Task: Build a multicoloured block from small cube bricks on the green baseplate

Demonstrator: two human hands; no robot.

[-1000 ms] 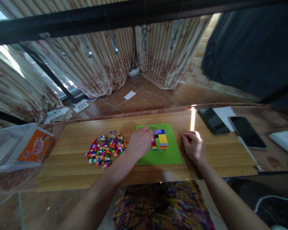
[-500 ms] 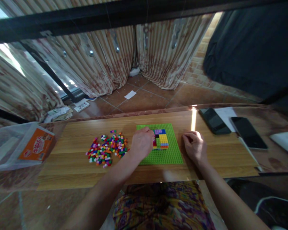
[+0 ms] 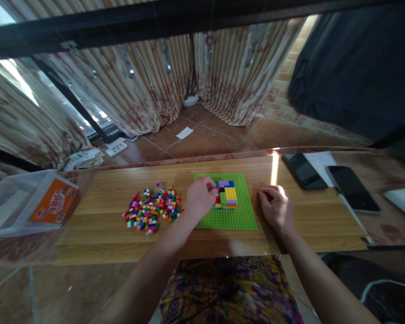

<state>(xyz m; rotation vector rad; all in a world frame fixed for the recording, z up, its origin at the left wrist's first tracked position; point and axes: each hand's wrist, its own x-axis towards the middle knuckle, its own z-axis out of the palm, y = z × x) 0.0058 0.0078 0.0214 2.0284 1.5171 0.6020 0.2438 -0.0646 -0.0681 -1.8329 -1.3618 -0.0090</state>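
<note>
My left hand (image 3: 201, 195) is closed in a pinch at the left side of a multicoloured block of toy building bricks (image 3: 231, 194). A tiny pinkish brick seems to show at its fingertips, mostly covered by them. The block has yellow, blue, purple, green, black and red bricks on top, and its left part is hidden by the hand. Beneath it lies a green studded baseplate (image 3: 246, 215). To the right of the plate, my right hand (image 3: 276, 206) rests on the table with its fingers curled in and nothing visible in them.
Many loose small bricks (image 3: 143, 213) lie in a pile left of the plate on the wooden table (image 3: 97, 216). A clear plastic box (image 3: 16, 211) with an orange label stands at the far left. Two dark phones (image 3: 303, 171) and white paper (image 3: 320, 160) lie at the right.
My left hand has drawn slightly back from the brick block, and its pinching fingertips show more clearly. My right hand stays curled in place. The camera view has shifted a little.
</note>
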